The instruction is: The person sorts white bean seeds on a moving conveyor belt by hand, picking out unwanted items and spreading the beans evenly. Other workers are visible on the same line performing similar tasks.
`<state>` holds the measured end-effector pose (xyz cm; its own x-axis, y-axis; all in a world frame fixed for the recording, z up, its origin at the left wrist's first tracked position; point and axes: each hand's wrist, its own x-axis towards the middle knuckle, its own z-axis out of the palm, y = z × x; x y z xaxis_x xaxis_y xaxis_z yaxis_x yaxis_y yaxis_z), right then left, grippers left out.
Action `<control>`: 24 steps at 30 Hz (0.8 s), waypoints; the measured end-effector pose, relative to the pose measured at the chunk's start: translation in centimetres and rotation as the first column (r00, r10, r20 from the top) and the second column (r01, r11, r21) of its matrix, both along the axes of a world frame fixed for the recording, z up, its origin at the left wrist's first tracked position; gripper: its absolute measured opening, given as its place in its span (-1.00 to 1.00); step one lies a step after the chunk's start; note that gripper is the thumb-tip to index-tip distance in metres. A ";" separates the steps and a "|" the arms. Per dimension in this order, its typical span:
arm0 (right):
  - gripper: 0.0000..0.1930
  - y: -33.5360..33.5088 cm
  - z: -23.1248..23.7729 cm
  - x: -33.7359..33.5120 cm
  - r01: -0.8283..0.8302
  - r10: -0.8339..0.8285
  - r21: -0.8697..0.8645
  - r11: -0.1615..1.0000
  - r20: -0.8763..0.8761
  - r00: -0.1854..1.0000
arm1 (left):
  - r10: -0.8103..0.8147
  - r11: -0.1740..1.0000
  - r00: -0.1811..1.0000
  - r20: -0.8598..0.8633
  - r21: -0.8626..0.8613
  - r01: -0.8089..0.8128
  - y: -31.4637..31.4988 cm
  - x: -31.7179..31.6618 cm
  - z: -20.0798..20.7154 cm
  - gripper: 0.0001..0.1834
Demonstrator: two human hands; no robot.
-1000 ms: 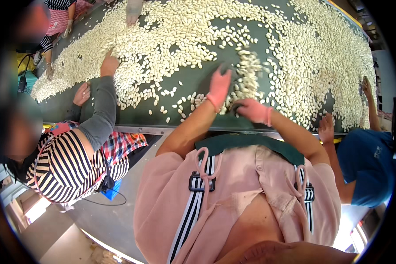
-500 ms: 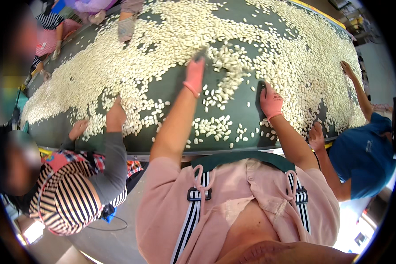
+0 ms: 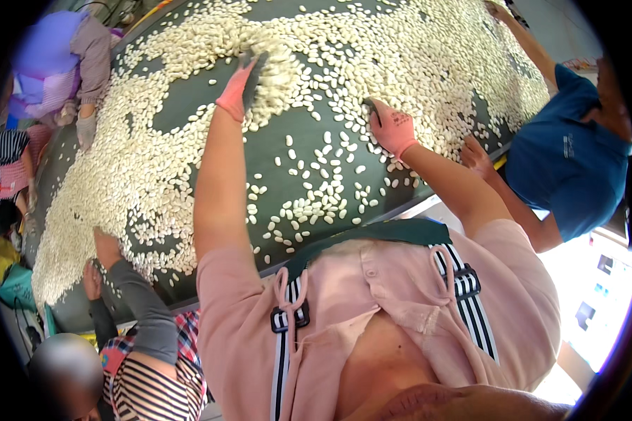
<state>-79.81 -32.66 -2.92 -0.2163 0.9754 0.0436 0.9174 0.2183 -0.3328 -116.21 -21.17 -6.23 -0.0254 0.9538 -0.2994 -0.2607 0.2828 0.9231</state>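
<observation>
White beans (image 3: pixel 168 151) lie in a wide, loose layer over the dark green tabletop (image 3: pixel 274 151). My left hand (image 3: pixel 240 88), in a pink glove with dark grey fingers, is stretched out to the far side. Its fingers are apart against a heap of beans (image 3: pixel 277 74), which is smeared by motion. Nearer and to the right, my right hand (image 3: pixel 392 128) wears a matching glove and rests low among the beans. Its dark thumb shows, but most of its fingers are hidden beneath the hand. Scattered single beans (image 3: pixel 309 207) lie between my arms and the near edge.
A co-worker in a blue shirt (image 3: pixel 565 158) reaches over the table on my right. At lower left, another in a striped top (image 3: pixel 151 386) has both hands at the beans. A grey-sleeved arm (image 3: pixel 91 59) and a further person (image 3: pixel 10 165) are along the far left edge.
The view has turned, so the table sits tilted. My left hand has swept across the beans, and a blurred heap now lies beside its fingers. My right hand stays low on the beans.
</observation>
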 end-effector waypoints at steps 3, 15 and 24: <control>-0.67 -0.1 0.1 0.5 0.002 -0.002 -0.023 1.000 0.024 1.000 | -0.180 0.981 0.981 0.078 -0.059 0.185 -3.3 -1.0 5.7 -0.54; -0.68 -0.3 0.7 -0.8 0.067 -0.066 -0.032 0.997 0.037 0.997 | 0.443 0.895 0.249 -0.861 0.412 -0.170 -14.2 -8.5 0.3 -0.38; -0.70 -2.2 3.7 -3.3 0.312 -0.329 -0.148 0.939 -0.106 0.938 | -0.191 0.945 -0.093 -0.977 -0.209 0.250 -20.5 3.2 4.9 -0.22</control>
<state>-83.13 -34.82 0.77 0.1076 0.9911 -0.0785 0.8797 -0.1317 -0.4570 -113.05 -41.69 -1.29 -0.0476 0.9856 -0.1624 0.9846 0.0737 0.1584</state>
